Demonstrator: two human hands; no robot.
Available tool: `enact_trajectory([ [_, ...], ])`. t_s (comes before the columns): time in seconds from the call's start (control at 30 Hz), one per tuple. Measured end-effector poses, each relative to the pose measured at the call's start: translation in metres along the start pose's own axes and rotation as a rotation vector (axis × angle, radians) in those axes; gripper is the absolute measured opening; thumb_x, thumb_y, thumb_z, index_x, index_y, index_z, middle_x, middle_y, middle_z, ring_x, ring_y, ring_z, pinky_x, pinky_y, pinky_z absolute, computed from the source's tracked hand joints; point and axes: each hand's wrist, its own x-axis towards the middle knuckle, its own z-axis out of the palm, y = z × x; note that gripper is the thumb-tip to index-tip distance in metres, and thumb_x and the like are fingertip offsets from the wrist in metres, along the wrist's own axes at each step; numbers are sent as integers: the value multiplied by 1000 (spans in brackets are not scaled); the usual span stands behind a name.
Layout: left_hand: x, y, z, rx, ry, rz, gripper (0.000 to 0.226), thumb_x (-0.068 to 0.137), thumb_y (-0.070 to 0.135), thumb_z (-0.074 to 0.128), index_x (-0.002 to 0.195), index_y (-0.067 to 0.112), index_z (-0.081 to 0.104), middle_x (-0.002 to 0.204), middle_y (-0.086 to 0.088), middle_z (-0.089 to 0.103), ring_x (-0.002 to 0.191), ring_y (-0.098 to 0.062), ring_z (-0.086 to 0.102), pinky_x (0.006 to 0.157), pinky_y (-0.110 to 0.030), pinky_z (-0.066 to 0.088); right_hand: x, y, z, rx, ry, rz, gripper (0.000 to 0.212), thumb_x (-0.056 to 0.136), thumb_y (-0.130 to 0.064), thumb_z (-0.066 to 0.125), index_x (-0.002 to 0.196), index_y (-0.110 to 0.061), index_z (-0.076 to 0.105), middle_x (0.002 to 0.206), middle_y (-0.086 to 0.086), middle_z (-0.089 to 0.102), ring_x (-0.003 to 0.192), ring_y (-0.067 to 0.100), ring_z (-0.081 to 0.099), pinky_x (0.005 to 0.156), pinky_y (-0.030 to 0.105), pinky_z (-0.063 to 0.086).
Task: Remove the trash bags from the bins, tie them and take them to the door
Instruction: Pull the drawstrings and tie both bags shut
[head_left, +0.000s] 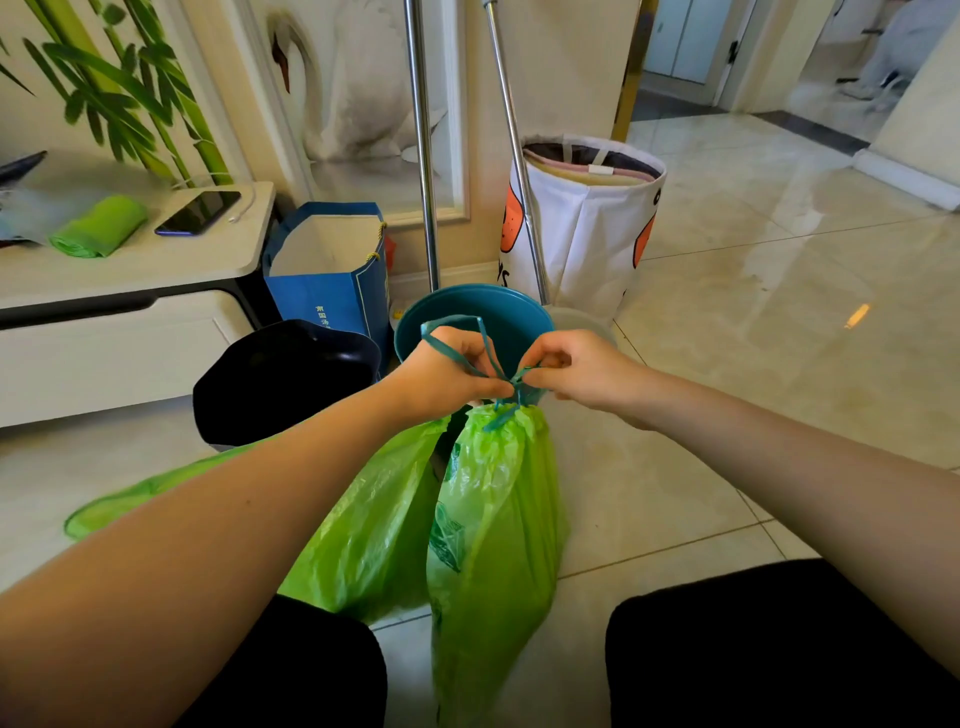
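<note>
A full green trash bag (493, 525) hangs in front of me, its neck gathered by a teal drawstring (470, 358). My left hand (447, 371) pinches the drawstring, with a loop of it running over the hand. My right hand (576, 371) pinches the other end of the string close by, just above the bag's neck. A second green trash bag (374, 530) lies to the left of the first, partly under my left forearm. Behind the hands stands a teal bin (498, 317). A black bin (280, 379) stands to its left.
A blue paper bag (332, 275) and a white fabric hamper (587, 228) stand by the wall, with two metal poles (426, 156) between them. A low white table (171, 260) at left carries a phone (200, 212) and a green bag roll (98, 226). Glossy tiled floor (779, 260) spreads right toward a doorway.
</note>
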Motion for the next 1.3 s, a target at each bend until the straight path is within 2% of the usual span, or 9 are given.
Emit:
enact_trajectory([
  [0.17, -4, -6, -13, -76, -75, -127, 17, 82, 14, 72, 87, -2, 71, 83, -11, 72, 74, -16, 70, 69, -25, 59, -1, 1, -14, -194, -3, -107, 14, 88, -24, 64, 76, -20, 72, 58, 1, 52, 55, 8, 42, 54, 25, 33],
  [0.3, -8, -9, -26, -304, 11, -201, 13, 85, 13, 67, 91, 1, 70, 81, -7, 74, 80, -21, 71, 78, -32, 60, 2, 8, -22, -150, 73, -31, 26, 88, -33, 61, 67, -22, 72, 66, 11, 59, 66, 19, 49, 65, 34, 43],
  [0.4, -7, -5, -39, -519, 60, -239, 9, 89, 12, 61, 85, 8, 68, 81, -6, 73, 73, -18, 69, 75, -31, 58, 2, 5, -26, 51, 108, 76, 31, 86, -35, 62, 60, -18, 66, 69, 2, 59, 74, 17, 54, 85, 40, 52],
  [0.5, -6, -4, -51, -690, 43, -260, 18, 91, 12, 53, 74, 13, 60, 67, -4, 67, 62, -18, 62, 68, -30, 56, 0, -2, -30, 344, 101, 140, 33, 90, -29, 60, 59, -18, 57, 65, 1, 61, 71, 16, 60, 86, 37, 52],
  [0.6, -7, -9, -59, -600, 32, -317, 18, 91, 19, 56, 75, 12, 60, 57, -4, 58, 58, -18, 55, 60, -27, 55, -2, -1, -33, 477, 83, 219, 35, 92, -30, 55, 60, -17, 52, 52, 0, 54, 56, 19, 55, 78, 40, 54],
  [0.77, -16, -30, -67, -285, -200, -511, 16, 90, 23, 61, 82, 9, 62, 61, -5, 62, 56, -15, 58, 60, -27, 51, -3, 11, -37, 217, 130, 425, 30, 92, -31, 55, 65, -18, 52, 55, -2, 52, 53, 15, 49, 78, 36, 54],
  [0.97, -23, -45, -74, -15, -298, -683, 20, 91, 21, 60, 77, 7, 63, 63, -3, 65, 61, -17, 58, 67, -31, 50, -8, 21, -44, -8, 136, 567, 30, 94, -32, 52, 68, -16, 52, 63, 1, 53, 61, 17, 51, 68, 32, 43],
  [1.17, -13, -40, -67, -153, -200, -607, 17, 93, 23, 58, 87, 8, 63, 74, -5, 69, 64, -16, 61, 66, -30, 52, -3, 17, -57, 132, 393, 493, 24, 90, -20, 50, 67, -14, 53, 61, 3, 53, 56, 18, 49, 64, 30, 43],
  [1.3, 2, -26, -54, -291, 78, -475, 16, 93, 22, 58, 83, 11, 60, 65, -4, 68, 53, -15, 58, 56, -26, 51, -3, 14, -71, 227, 598, 379, 23, 84, -18, 51, 61, -12, 54, 57, 5, 53, 54, 21, 49, 59, 32, 42],
])
